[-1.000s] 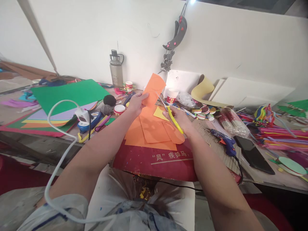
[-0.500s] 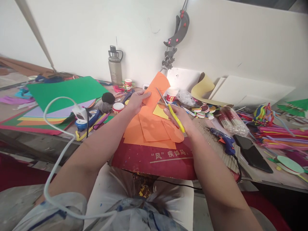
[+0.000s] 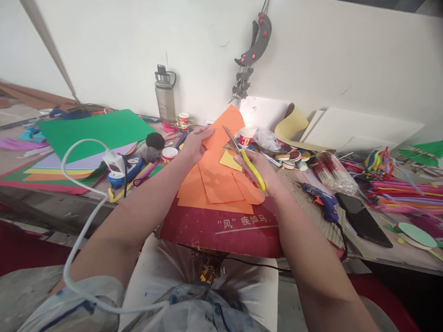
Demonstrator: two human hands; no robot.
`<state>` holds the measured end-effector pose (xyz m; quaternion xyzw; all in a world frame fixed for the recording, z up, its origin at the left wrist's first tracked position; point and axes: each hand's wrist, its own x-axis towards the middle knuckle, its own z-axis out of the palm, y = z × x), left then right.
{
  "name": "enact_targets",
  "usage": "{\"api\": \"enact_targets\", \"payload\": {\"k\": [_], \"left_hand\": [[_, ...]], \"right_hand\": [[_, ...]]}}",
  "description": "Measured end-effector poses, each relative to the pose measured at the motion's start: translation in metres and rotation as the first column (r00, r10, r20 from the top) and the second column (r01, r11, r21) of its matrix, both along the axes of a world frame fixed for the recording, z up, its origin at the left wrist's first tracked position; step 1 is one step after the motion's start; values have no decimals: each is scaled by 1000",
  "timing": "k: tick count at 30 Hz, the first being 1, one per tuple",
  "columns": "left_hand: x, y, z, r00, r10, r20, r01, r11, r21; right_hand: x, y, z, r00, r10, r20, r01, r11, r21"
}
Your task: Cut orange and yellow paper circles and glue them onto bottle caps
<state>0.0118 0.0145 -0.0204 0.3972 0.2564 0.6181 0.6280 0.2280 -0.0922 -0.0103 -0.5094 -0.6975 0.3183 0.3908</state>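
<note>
My left hand pinches the near left edge of a sheet of orange paper, which it holds up above the board. In my right hand is a pair of scissors with yellow handles, its blades pointing up and left against the paper's right edge. Beneath both hands lie more orange sheets, one of them with a rounded end, and a small yellow piece of paper. They rest on a dark red board with printed white characters.
A glue gun and a black phone lie to the right, near bundled pipe cleaners. Green paper and a blue power strip with a white cable are at the left. A bottle and paper cup stand behind.
My left hand and the orange paper have shifted slightly, the paper tilting a little flatter. The scissors stay at its right edge, with hardly any movement of my right hand.
</note>
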Motion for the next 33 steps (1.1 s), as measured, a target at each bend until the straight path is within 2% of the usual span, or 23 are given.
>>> {"api": "enact_targets", "payload": {"k": [4,8,14,21,29,33], "left_hand": [[11,-9,1,994,55,94,-47,995,-90],[20,-15,-3,989,62,135,-52,996,-78],[23,-13,-12,997,66,44,-64,996,-55],[22,-13,-11,999,37,12,-37,999,-11],[11,0,-10,998,-46,-50,47,999,22],[13,-1,-13,995,-66,-81,67,998,8]], "right_hand": [[-2,-2,0,1000,-21,-18,21,1000,17],[-1,-1,-2,1000,-25,-14,25,999,44],[0,1,-5,999,-20,48,17,998,58],[-2,2,-8,998,-52,45,48,995,86],[-6,-4,-2,999,-53,-4,53,998,-35],[-5,-2,-5,999,-38,-19,37,999,-24]]}}
